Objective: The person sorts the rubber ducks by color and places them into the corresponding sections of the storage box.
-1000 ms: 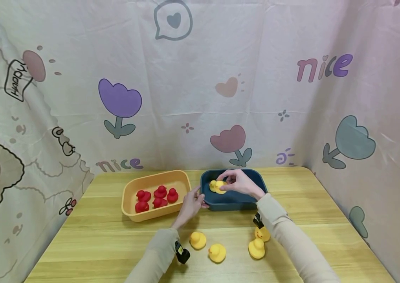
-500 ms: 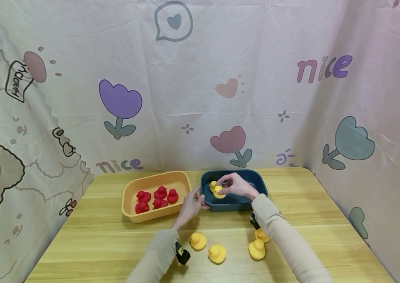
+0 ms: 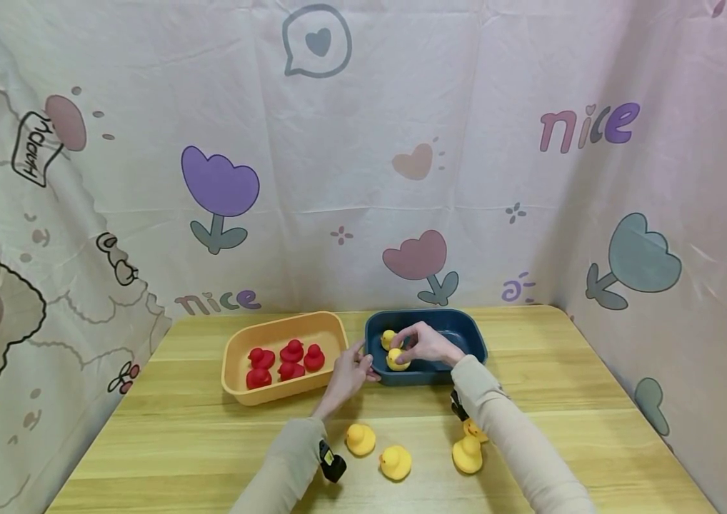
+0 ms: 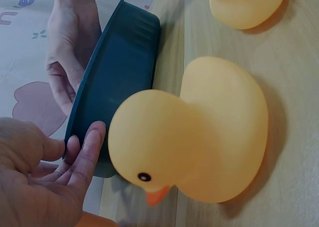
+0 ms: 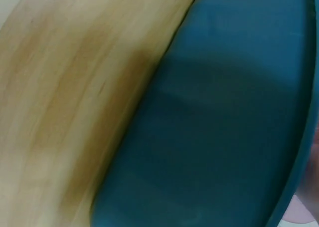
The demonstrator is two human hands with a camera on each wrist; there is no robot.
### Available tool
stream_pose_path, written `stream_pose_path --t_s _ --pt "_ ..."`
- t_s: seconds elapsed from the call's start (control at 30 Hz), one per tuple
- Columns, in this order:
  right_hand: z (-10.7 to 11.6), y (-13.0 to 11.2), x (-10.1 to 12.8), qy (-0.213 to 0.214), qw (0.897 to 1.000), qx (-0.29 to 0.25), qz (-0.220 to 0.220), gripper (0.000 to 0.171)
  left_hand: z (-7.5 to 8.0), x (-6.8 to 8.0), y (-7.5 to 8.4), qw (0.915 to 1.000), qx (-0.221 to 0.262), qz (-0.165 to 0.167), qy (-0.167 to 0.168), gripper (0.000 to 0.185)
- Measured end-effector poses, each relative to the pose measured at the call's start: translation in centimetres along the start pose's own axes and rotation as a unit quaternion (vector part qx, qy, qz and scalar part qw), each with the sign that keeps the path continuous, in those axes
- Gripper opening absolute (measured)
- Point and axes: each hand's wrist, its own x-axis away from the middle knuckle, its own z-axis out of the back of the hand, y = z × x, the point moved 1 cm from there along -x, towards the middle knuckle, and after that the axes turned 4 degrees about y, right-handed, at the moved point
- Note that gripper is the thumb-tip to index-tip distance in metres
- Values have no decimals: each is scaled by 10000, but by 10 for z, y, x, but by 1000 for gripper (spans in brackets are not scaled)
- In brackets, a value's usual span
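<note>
Right hand (image 3: 428, 343): I see it pinch a yellow duck (image 3: 396, 360) inside the blue tub (image 3: 424, 378)
Left hand (image 4: 45, 197): up close, gripping the tub's corner near a loose duck (image 4: 227, 127)
Wooden table (image 5: 60, 87): below the right wrist, beside the tub

I see orange-beaked yellow ducks (image 3: 395, 463) and red ducks (image 3: 259, 378), a light-orange tub (image 3: 299, 388), a dark-blue tub (image 3: 428, 378), a streaky yellowish bench (image 3: 164, 435) and tulip-printed whitish cloth (image 3: 338, 143).
</note>
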Motion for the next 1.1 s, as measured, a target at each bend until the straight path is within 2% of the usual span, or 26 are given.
stream_pose_path --t_s 0.1,0.23,0.57,0.87,1.1 --pt "-1 3 0 -54 10000 4 -62 21 -1 0 0 9999 80 125 -14 49" --pt "-2 6 -1 -54 9999 10 -154 21 -1 0 0 9999 91 125 -24 49" --pt "-6 11 -4 -203 9995 -191 -138 23 0 0 0 10000 -12 38 -20 49" --pt "-7 12 -4 -146 9997 -42 -176 22 1 -1 0 9999 -141 -87 -1 48" --pt "-9 11 -3 -109 9996 -74 -241 23 1 -1 0 9998 -184 -13 10 48"
